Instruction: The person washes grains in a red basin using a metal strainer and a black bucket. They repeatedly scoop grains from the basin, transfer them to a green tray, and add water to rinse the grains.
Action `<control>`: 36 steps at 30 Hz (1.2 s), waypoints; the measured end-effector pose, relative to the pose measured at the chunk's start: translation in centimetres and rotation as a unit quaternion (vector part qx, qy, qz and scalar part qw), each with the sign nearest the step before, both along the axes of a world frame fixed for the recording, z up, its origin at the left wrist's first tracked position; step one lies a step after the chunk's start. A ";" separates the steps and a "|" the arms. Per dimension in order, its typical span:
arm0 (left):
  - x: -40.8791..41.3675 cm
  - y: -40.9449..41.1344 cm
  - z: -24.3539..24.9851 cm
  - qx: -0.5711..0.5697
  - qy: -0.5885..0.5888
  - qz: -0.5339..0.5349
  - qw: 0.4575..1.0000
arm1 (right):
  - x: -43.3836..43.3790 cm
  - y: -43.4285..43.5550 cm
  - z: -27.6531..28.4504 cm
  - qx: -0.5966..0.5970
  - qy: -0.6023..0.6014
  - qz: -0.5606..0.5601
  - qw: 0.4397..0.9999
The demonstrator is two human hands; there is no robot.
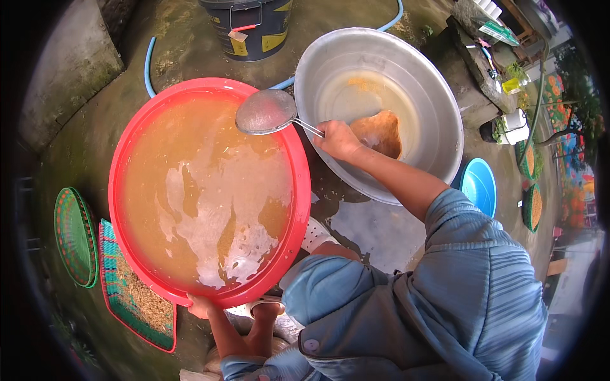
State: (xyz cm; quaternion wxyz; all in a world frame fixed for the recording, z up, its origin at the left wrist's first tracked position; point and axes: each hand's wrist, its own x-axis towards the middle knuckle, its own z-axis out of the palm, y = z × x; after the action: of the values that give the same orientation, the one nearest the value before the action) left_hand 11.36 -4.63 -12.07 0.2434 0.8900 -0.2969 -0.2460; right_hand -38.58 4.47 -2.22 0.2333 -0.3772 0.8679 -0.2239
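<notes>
My right hand (337,139) grips the wire handle of a round metal mesh strainer (267,110). The strainer hangs over the right rim of a large red plastic tub (209,85), beside the metal basin. Murky brownish water (157,143) with small floating bits fills the tub, and sky glare hides part of its surface. At the tub's near rim, my left hand (202,305) holds the edge. Under my right wrist, a large aluminium basin (324,57) contains shallow cloudy water, some yellow grains (364,84) and a brown, scoop-like piece (381,133).
A dark lidded bucket (250,33) stands at the back, near a blue hose (149,66). To the left are a green woven basket (76,238) and a woven scoop tray (138,295) of husks. A blue plastic basin (479,185) sits at right, with grain baskets (532,207) beyond.
</notes>
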 end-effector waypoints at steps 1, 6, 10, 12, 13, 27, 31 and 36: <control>-0.2 0.0 0.5 -0.003 0.009 0.000 1.000 | 0.4 0.2 1.5 -0.012 -0.003 0.001 1.000; -0.1 -0.2 0.9 0.012 -0.012 0.018 1.000 | 4.5 1.0 4.2 -0.022 -0.211 0.013 0.977; -0.6 -0.1 0.8 0.008 -0.025 0.013 1.000 | 8.9 -0.8 1.7 0.057 -0.685 0.059 0.724; -1.9 -0.2 1.0 0.024 -0.052 0.005 0.998 | 10.4 -2.7 -1.3 0.091 -0.776 0.025 0.624; -2.0 -0.3 1.0 0.023 -0.047 0.012 0.999 | 11.0 -3.9 -2.5 0.101 -0.780 0.004 0.617; -1.9 0.6 2.0 0.005 -0.057 0.041 0.998 | 14.9 0.4 -4.6 0.235 -0.562 0.146 0.780; -3.4 0.3 2.5 0.006 -0.060 0.032 0.998 | 16.2 -8.0 -7.7 0.137 -0.550 0.112 0.816; -2.5 0.4 2.1 0.001 -0.076 0.040 0.996 | 10.5 -10.8 -6.7 0.076 -0.335 0.122 0.931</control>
State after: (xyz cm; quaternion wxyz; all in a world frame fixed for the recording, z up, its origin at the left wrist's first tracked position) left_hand 8.85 -4.19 -9.96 0.2289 0.9176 -0.2785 -0.1677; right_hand -28.08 -6.37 -8.96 0.5639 -0.3641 0.7013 -0.2401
